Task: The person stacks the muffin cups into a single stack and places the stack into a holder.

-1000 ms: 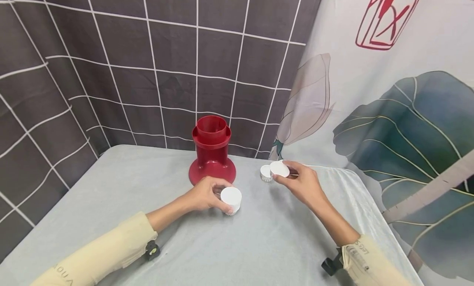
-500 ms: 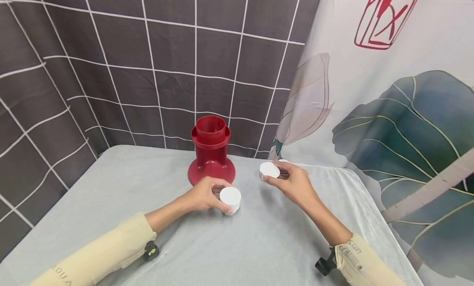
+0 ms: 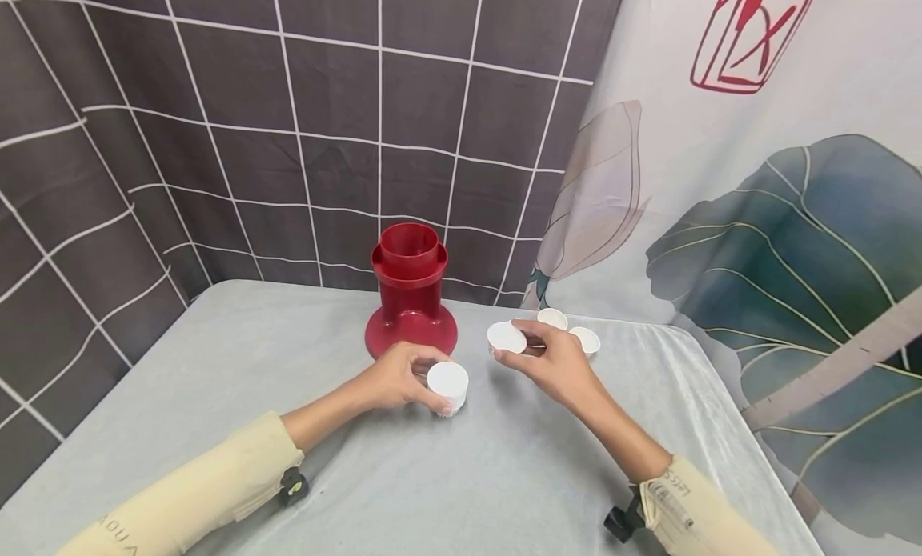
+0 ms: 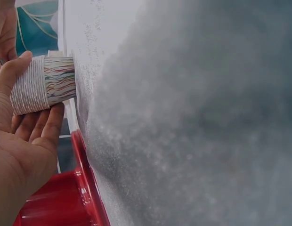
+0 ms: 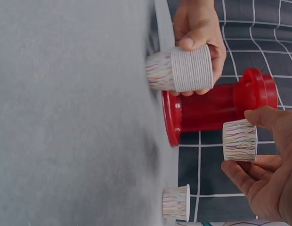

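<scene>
My left hand (image 3: 409, 382) grips a stack of paper baking cups (image 3: 448, 388) just over the table, fingers and thumb around its sides. In the left wrist view the stacked cups (image 4: 30, 87) show many close white rims above a streaked, multicoloured bottom. Farther right, my right hand (image 3: 555, 356) pinches a paper baking cup (image 3: 507, 338) between thumb and fingertips. The right wrist view shows that streaked cup (image 5: 240, 140) raised above the table. Behind this hand stand two other baking cups, one at the back (image 3: 552, 318) and one right of it (image 3: 586, 341).
A red plastic hollow stand (image 3: 410, 296) with a round flared base rises behind my left hand. Pale cloth covers the table (image 3: 288, 340). A dark grid-patterned curtain (image 3: 331, 172) hangs close behind, beside a white floral one (image 3: 720, 212).
My right hand has moved left with its cup, over where another cup stood, now not seen separately. Two cups behind it have come into fuller view. The left hand keeps still.
</scene>
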`<state>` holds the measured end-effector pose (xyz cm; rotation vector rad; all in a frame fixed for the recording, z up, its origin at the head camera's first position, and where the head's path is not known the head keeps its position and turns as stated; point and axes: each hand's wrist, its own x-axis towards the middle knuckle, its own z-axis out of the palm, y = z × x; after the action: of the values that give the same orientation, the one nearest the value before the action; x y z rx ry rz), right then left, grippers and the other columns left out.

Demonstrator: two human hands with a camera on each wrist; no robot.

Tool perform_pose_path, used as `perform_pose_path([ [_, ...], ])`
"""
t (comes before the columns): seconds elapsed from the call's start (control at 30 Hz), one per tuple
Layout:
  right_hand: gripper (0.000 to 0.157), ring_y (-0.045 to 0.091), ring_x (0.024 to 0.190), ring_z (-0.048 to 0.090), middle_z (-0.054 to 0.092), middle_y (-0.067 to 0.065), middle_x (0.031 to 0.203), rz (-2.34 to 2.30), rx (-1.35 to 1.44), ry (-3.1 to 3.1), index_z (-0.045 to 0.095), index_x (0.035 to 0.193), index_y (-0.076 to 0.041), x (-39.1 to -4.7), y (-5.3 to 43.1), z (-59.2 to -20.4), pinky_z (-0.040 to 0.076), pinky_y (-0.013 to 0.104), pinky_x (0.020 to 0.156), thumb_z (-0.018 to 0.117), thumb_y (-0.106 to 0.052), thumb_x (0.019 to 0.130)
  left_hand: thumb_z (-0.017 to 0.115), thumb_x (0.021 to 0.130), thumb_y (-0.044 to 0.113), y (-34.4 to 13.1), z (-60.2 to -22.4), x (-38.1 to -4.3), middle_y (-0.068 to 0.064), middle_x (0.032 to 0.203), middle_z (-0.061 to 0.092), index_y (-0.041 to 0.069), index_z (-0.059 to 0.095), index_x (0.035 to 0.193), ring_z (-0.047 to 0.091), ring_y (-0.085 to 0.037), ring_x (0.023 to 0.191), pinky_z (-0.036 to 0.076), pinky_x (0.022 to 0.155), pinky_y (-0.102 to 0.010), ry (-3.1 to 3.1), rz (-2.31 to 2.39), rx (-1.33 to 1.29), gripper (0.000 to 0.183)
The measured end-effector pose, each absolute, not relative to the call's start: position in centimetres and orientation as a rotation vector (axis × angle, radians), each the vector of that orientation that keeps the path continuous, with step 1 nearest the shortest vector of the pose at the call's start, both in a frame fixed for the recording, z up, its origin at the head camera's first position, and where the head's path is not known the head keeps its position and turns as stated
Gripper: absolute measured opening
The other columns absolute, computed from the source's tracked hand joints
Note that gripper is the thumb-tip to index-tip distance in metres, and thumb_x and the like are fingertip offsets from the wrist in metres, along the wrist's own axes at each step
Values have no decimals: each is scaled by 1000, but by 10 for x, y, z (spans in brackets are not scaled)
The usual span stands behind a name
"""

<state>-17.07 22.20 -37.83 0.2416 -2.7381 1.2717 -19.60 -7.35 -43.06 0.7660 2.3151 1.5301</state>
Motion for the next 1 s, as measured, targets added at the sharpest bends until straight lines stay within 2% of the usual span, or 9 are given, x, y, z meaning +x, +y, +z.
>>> perform_pose_path([
  [0.33,60,33,115,85,81,17,136,1318,291,-2741,77,141,-6,-168,209,-380,70,43,96,95,-33,91,102,80,15,-74,-430,-196,-8,116,85,8,82,128,81,-17,105,65,92,-28,2304,1531,770,52],
  [0.7,56,31,114,85,81,14,131,1405,390,-2707,77,142,-5,-166,193,-385,69,39,97,94,-23,91,102,81,20,-74,-428,-196,-3,120,84,15,82,131,79,-20,114,65,96,-32,2338,1483,770,54],
  [1.0,58,31,114,85,81,13,136,1412,420,-2707,76,144,-6,-164,183,-390,70,38,96,94,-24,92,102,81,20,-75,-428,-196,-5,122,84,12,82,131,79,-20,113,66,94,-32,2347,1471,778,54],
])
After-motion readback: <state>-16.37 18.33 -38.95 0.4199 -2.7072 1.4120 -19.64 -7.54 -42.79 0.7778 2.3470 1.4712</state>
